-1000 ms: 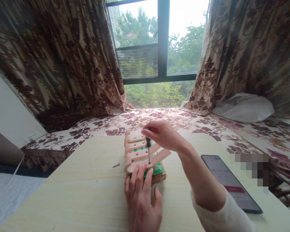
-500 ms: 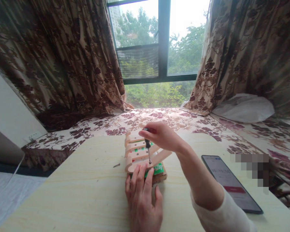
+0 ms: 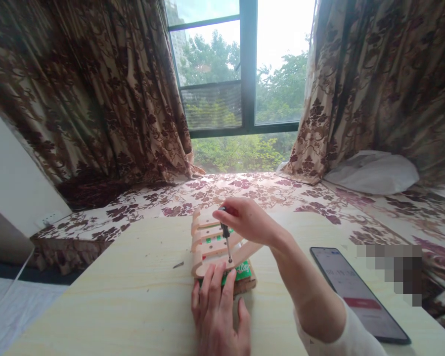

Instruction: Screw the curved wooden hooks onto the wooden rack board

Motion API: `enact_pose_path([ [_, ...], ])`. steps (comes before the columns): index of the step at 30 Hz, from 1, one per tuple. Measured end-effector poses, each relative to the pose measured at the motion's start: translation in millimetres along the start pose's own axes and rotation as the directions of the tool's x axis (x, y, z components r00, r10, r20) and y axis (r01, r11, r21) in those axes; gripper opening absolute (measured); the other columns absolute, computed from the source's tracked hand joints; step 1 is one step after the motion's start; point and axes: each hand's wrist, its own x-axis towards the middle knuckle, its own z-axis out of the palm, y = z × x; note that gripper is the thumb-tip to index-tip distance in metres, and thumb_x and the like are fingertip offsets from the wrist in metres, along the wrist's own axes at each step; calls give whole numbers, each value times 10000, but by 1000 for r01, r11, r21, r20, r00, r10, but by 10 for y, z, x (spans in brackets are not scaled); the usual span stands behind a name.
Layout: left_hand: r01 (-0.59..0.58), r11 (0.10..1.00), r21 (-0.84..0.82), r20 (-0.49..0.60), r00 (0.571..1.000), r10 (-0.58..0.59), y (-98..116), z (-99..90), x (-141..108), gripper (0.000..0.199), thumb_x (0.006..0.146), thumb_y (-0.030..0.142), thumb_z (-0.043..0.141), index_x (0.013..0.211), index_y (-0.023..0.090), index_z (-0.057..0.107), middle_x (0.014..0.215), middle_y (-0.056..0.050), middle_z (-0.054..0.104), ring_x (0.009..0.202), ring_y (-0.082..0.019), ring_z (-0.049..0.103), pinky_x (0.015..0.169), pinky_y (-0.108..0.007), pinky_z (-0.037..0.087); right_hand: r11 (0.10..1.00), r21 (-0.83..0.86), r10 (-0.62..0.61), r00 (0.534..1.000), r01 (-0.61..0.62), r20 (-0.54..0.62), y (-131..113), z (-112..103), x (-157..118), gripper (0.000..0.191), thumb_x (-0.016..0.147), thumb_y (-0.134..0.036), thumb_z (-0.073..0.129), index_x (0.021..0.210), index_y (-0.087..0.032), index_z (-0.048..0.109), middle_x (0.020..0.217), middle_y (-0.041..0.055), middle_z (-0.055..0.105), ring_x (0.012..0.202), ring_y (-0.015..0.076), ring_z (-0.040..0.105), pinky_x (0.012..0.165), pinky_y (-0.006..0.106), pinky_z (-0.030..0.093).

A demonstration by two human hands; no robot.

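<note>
I see a pale desk [image 3: 133,306] before a curtained window [image 3: 241,84], smartphone [image 3: 356,291] at four o'clock. My right grip [image 3: 244,220] clamps the screwdriver [image 3: 227,240]; my left grip [image 3: 218,311] presses flat on the wooden slat assembly [image 3: 211,244], centre.

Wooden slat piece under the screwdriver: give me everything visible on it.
The wooden slat piece is pale, unpainted wood: several rounded-end slats lying side by side, with a longer strip crossing them at an angle. It rests on a green-printed box on the light table. Small holes show in the slats. The left hand presses its fingertips on the nearest slat; the right hand holds a screwdriver upright, tip on that slat. Its underside is hidden.
</note>
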Motion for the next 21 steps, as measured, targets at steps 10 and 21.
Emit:
enact_pose_path([
  [10,-39,999,3,-7,999,39,-46,25,-8,441,767,120,502,1202,186,525,1265,-117,564,1256,-261,430,1057,-472,274,997,33,-73,997,72,20,-30,15,-18,166,860,-322,519,811,-195,613,633,-36,506,597,89,425,562,220,296],
  [21,-32,999,3,-13,999,32,-36,33,-14,440,771,131,500,1206,191,523,1262,-115,566,1254,-266,436,1055,-470,282,989,104,-113,990,104,86,-122,-11,-61,205,856,-340,539,820,-188,672,584,-41,497,551,79,400,527,211,294],
])
